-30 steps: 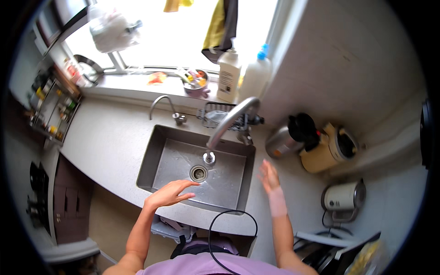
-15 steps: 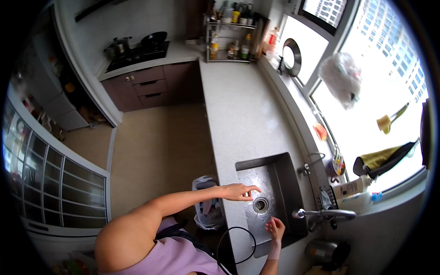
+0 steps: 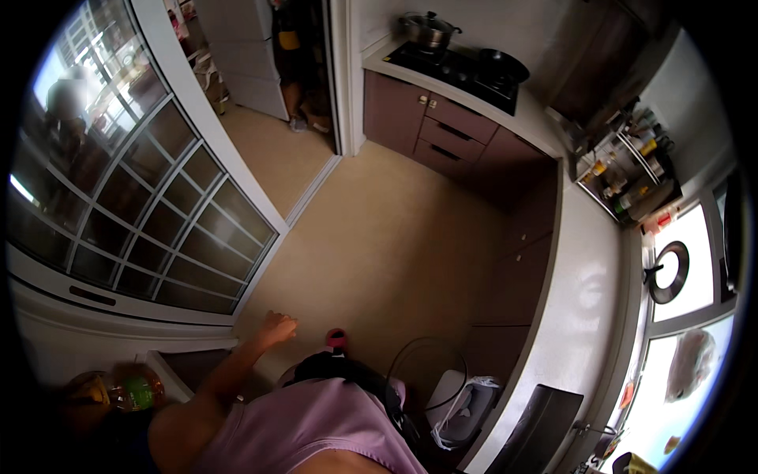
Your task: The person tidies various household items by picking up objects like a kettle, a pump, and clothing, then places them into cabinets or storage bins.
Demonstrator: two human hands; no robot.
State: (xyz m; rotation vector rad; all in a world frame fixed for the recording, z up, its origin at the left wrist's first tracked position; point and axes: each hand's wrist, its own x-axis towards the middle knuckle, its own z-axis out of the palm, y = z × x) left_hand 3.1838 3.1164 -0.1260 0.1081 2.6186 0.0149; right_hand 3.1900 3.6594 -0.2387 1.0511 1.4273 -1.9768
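At lower left the left hand [image 3: 278, 326] hangs loosely curled over the floor [image 3: 379, 237], gripping nothing, so turning slowly looks wise; the right hand is unseen.

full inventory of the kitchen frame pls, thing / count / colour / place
Floor: 1, beige, centre.
Glazed sliding door: 1, white frame, left.
Cabinets: one run, dark brown, under the hob.
Hob: 1, black, top centre.
Lidded pot: 1, steel, on the hob.
Frying pan: 1, black, on the hob.
Countertop: 1, pale, right.
Wire rack of bottles: 1, upper right.
Round pan: 1, dark, by the window.
Sink: 1, dark, lower right.
Bin with white bag: 1, bottom centre.
Bottles: about 2, yellow and green, lower left.
Left hand: 1, empty, over the floor.
Right hand: not in view.
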